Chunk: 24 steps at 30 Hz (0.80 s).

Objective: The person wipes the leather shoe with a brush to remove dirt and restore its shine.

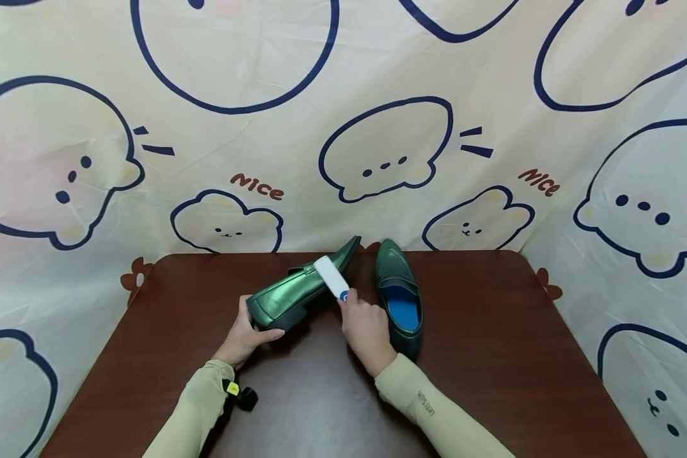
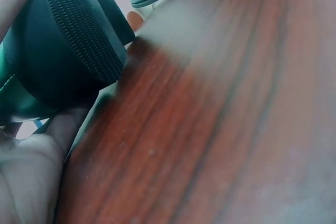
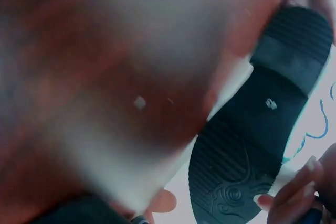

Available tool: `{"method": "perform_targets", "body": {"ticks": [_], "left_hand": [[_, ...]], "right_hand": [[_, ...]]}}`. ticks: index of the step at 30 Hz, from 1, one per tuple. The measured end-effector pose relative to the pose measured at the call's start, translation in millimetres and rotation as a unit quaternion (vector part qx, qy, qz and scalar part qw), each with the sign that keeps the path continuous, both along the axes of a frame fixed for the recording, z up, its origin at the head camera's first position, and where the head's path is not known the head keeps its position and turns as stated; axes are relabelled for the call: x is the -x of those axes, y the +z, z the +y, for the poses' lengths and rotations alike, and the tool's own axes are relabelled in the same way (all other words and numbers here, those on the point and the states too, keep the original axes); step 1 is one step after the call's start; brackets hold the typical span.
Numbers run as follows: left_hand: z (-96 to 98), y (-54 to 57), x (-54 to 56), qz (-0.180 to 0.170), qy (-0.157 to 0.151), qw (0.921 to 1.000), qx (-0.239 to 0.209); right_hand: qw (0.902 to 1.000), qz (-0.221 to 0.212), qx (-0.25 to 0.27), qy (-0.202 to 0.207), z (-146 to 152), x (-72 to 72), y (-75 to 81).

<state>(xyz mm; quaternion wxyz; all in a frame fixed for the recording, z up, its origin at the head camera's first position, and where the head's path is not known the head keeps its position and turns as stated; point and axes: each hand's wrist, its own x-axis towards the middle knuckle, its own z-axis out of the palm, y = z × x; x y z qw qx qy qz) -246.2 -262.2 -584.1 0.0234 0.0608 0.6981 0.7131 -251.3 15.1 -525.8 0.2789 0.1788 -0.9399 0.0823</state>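
A shiny green loafer [image 1: 283, 298] is tilted on its side over the table, its toe pointing to the back right. My left hand [image 1: 245, 337] grips it around the heel, thumb toward the sole. The left wrist view shows the ridged dark heel [image 2: 58, 35] up close. With curled fingers, my right hand [image 1: 367, 327] holds a white oblong tool [image 1: 329, 275] with a blue mark near the fingers; it overlaps the loafer's front part. Its other side is hidden. In the right wrist view the black patterned sole [image 3: 257, 124] faces me, fingers [image 3: 294, 195] beside its toe end.
A second green loafer [image 1: 392, 261] with a blue insole [image 1: 402, 306] stands upright just right of my right hand. The brown table [image 1: 481, 381] ends at a cartoon-printed cloth [image 1: 298, 146] behind and at both sides. A black device [image 1: 246, 399] sits at my left wrist.
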Motion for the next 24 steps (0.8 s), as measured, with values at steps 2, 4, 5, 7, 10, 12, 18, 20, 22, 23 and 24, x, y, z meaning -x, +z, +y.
{"method": "perform_targets", "body": {"ticks": [2,4,5,7,10,12,18,20,22,23,24], "left_hand": [[2.0,-0.1,1.7,0.002,-0.001,1.0,-0.005],[3.4,-1.0,2.2,0.002,-0.002,1.0,-0.006],[3.9,-1.4,2.3,0.001,-0.002,1.0,-0.006],[4.5,-2.6,2.5,-0.002,-0.001,1.0,-0.006],[5.1,-4.4,1.8,-0.007,0.004,1.0,0.001],[5.1,-5.3,0.3,-0.01,0.009,0.9999,0.005],[6.4,-5.2,1.0,-0.003,0.009,1.0,-0.002],[8.1,-4.0,4.5,0.0,0.003,1.0,-0.007],[9.8,-2.4,7.5,0.0,-0.002,0.9999,-0.013],[10.4,-1.7,8.6,0.0,-0.003,0.9999,-0.013],[10.7,-1.1,9.1,-0.002,-0.004,0.9999,-0.016]], "right_hand": [[0.9997,-0.016,0.014,-0.009,4.4,2.5,4.5],[0.999,-0.033,0.028,0.012,6.1,2.4,6.7],[0.9983,-0.035,0.035,0.031,6.0,1.9,7.2],[0.9965,-0.033,0.034,0.069,3.1,0.2,6.9],[0.9929,-0.02,0.006,0.117,-6.8,-4.3,7.4],[0.9899,-0.024,-0.024,0.138,-15.7,-8.0,9.4],[0.9938,-0.023,-0.039,0.101,-29.6,-7.1,18.5],[0.9983,-0.009,-0.03,0.049,-26.6,-2.8,20.8],[0.9997,-0.001,-0.023,0.007,-22.4,0.6,22.4],[0.9998,0.002,-0.02,-0.006,-20.7,1.8,22.8],[0.9997,0.004,-0.019,-0.013,-19.3,2.7,22.8]]}}
